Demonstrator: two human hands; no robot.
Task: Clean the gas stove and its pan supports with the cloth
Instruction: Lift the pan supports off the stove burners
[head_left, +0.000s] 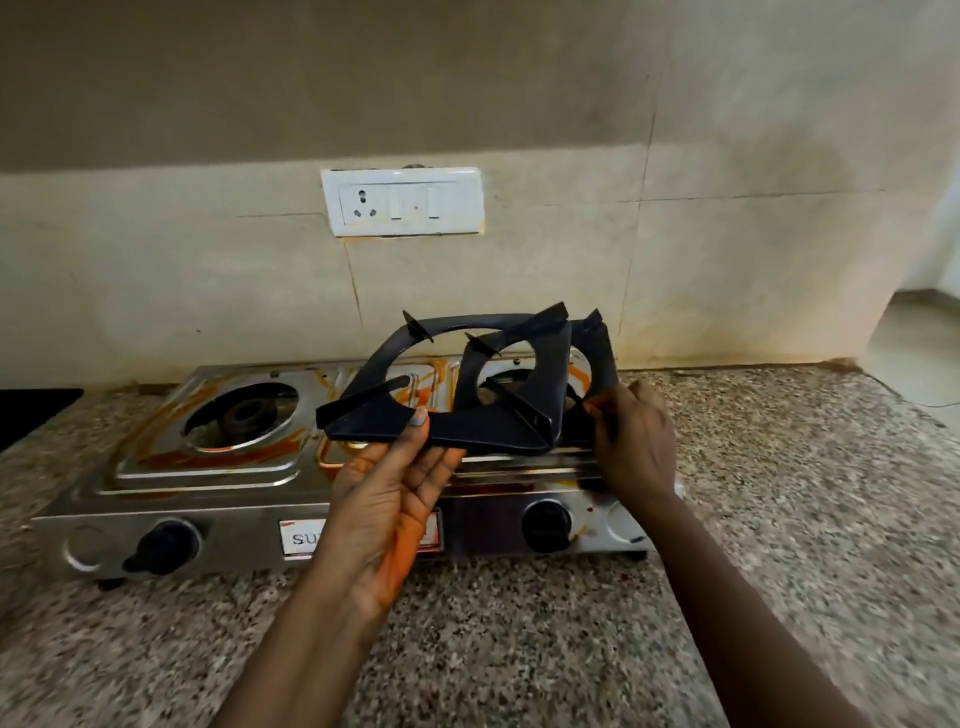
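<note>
Both hands (395, 483) (636, 447) raised, gripping.

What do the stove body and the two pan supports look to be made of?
Stove: likely stainless steel, shiny and reflective under orange stains. Pan supports: thin flat metal, matte black, probably painted or enamelled; which one cannot be told.

stove label (301, 538) half hidden behind left hand (387, 499), right burner (511, 387) screened by pan supports (467, 384), forearms cut off below
</note>
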